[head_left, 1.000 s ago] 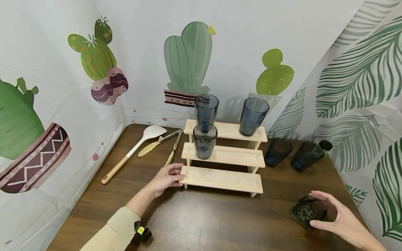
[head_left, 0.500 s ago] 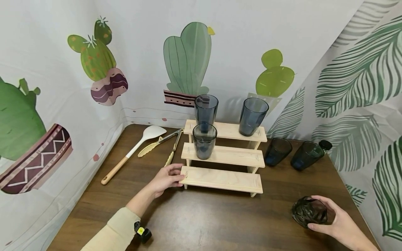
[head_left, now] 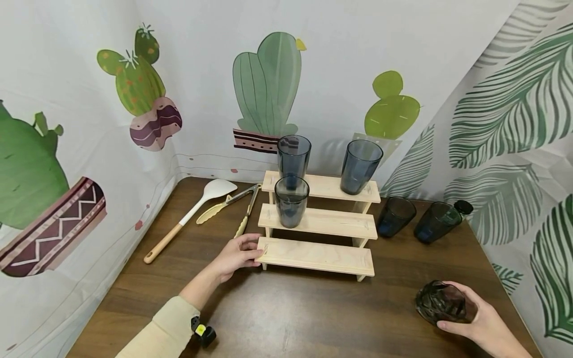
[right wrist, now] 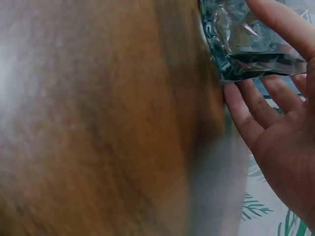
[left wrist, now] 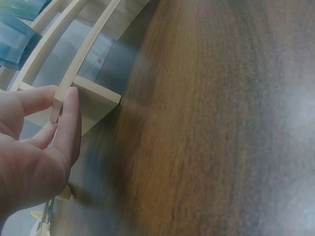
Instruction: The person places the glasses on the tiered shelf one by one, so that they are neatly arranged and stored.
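My left hand (head_left: 234, 257) pinches the left end of the lowest step of a light wooden three-tier stand (head_left: 320, 254); the left wrist view shows fingers (left wrist: 71, 110) on both faces of the board. At the right, my right hand (head_left: 481, 320) grips a dark, short drinking glass (head_left: 438, 302) with a patterned wall, thumb on one side and fingers on the other. The right wrist view shows part of this glass (right wrist: 241, 34); whether it touches the table cannot be told. Blue-grey tumblers stand on the stand: two on top (head_left: 361, 166), one on the middle step (head_left: 292, 201).
Two more dark tumblers (head_left: 396, 216) stand right of the stand, with a small black-topped object (head_left: 463, 207) behind the farther one. A white ladle-like utensil with a wooden handle (head_left: 179, 223) and yellow-tipped tongs (head_left: 245, 219) lie at the left. A printed cloth (head_left: 331, 74) hangs behind.
My right hand has moved slightly left and its thumb and fingers have closed in on the glass. The left hand and stand have stayed in place.
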The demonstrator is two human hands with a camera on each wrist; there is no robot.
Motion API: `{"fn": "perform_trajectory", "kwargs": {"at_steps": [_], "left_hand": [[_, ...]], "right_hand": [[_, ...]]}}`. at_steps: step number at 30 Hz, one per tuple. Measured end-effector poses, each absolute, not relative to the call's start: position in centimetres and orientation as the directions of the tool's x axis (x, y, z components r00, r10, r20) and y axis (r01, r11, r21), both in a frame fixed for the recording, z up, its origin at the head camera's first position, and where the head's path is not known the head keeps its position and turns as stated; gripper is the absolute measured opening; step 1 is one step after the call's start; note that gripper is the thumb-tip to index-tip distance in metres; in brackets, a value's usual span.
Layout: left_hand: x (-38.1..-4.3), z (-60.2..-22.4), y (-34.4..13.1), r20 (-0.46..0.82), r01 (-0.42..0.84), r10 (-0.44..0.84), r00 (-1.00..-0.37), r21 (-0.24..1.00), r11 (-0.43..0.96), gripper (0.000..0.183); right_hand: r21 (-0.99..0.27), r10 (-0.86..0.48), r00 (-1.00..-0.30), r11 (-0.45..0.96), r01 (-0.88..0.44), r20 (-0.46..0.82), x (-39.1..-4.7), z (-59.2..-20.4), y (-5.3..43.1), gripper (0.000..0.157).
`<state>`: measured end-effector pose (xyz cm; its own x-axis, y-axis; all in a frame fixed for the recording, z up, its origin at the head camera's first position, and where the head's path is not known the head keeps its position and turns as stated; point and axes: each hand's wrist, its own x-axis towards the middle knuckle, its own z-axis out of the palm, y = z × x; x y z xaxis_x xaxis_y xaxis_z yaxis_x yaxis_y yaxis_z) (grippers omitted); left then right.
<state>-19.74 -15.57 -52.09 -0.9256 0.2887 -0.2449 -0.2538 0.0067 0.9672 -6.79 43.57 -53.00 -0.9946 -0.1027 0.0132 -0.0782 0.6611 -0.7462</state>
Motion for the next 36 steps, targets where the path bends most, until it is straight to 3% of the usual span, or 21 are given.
{"fn": "perform_trajectory", "kwargs": {"at_steps": [10, 21, 27, 36], "left_hand": [[-19.7, -51.9, -15.6, -0.243, -0.254, 0.291, -0.925, 0.967, 0.002, 0.059], [-19.7, -52.0, -15.6, -0.245, -0.255, 0.289, -0.925, 0.967, 0.003, 0.059], [-19.8, -52.0, -15.6, -0.246, -0.257, 0.293, -0.924, 0.966, -0.001, 0.061], [-19.9, -52.1, -15.7, -0.246, -0.259, 0.296, -0.923, 0.966, -0.003, 0.061]], "right_hand": [[-0.739, -0.052, -0.998, 0.674, 0.0, -0.047, -6.8, -52.7, 43.1, 0.084], [-0.82, -0.106, -0.986, 0.547, -0.165, 0.128, -8.6, -51.9, 41.4, 0.081], [-0.816, -0.06, -0.978, 0.542, -0.202, 0.202, -10.5, -50.1, 39.6, 0.082], [-0.826, -0.095, -0.951, 0.475, -0.303, 0.295, -14.2, -46.7, 35.5, 0.086]]}}
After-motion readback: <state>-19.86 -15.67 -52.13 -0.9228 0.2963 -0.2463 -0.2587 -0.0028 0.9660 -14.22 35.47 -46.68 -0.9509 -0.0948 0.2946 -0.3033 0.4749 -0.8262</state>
